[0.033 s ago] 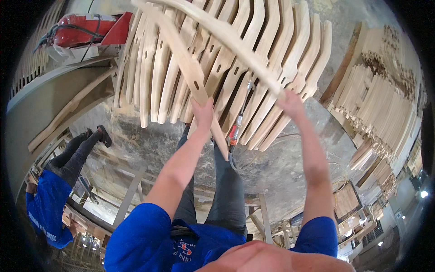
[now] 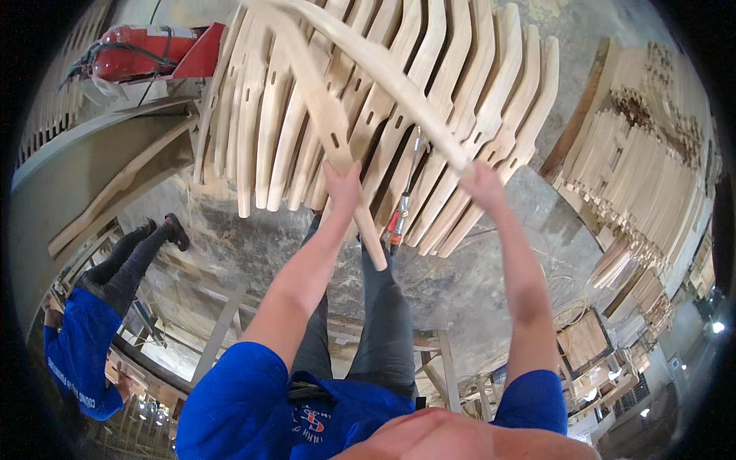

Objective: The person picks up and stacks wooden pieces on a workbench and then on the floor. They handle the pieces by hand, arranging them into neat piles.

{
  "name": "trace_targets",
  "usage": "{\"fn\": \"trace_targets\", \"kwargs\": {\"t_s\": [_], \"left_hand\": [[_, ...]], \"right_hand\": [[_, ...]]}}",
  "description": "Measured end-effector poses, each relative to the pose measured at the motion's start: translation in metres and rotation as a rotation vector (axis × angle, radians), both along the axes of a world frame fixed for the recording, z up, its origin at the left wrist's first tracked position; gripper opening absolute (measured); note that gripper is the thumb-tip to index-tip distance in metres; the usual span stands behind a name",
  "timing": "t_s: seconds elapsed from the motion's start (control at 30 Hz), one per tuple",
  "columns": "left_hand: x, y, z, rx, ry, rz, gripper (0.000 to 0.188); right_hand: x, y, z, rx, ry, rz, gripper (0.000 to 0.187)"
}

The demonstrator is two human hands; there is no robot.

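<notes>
My left hand (image 2: 343, 188) is closed around a pale curved wooden piece (image 2: 322, 115) with a slot in it. The piece runs from the upper left down past my wrist. My right hand (image 2: 479, 184) grips the lower end of a second, longer curved wooden piece (image 2: 383, 69), which arcs up and to the left across the first. Both pieces are held in front of a row of similar curved wooden parts (image 2: 460, 100) leaning side by side. My legs in dark trousers (image 2: 383, 322) show below my hands.
Another person in a blue shirt and dark trousers (image 2: 80, 345) stands at the left. A red fire extinguisher (image 2: 138, 54) lies at the upper left. Stacks of pale wooden parts (image 2: 644, 176) fill the right side. An orange-handled tool (image 2: 395, 222) hangs by the row.
</notes>
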State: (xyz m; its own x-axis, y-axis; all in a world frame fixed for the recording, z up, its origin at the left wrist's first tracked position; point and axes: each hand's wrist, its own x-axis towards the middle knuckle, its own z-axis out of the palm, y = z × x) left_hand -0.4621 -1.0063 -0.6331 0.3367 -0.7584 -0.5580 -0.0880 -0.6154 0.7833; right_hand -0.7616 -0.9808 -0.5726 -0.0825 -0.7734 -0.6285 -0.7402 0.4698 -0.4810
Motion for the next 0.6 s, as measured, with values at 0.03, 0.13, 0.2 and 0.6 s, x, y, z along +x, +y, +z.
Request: {"fn": "trace_targets", "kwargs": {"t_s": [0.03, 0.13, 0.2, 0.6], "left_hand": [[0.001, -0.007, -0.004, -0.093, -0.064, -0.09, 0.046], [-0.02, -0.037, 0.02, 0.003, -0.061, -0.197, 0.051], [-0.031, -0.047, 0.014, -0.047, -0.074, -0.149, 0.052], [0.104, -0.094, 0.018, -0.484, -0.493, -0.305, 0.022]], "right_hand": [[0.017, 0.017, 0.002, -0.025, -0.056, -0.026, 0.043], [0.084, 0.055, 0.013, -0.12, -0.231, -0.285, 0.04], [0.129, 0.057, 0.027, -0.105, -0.31, -0.446, 0.039], [0.207, 0.072, -0.002, -0.188, 0.043, -0.338, 0.044]]}}
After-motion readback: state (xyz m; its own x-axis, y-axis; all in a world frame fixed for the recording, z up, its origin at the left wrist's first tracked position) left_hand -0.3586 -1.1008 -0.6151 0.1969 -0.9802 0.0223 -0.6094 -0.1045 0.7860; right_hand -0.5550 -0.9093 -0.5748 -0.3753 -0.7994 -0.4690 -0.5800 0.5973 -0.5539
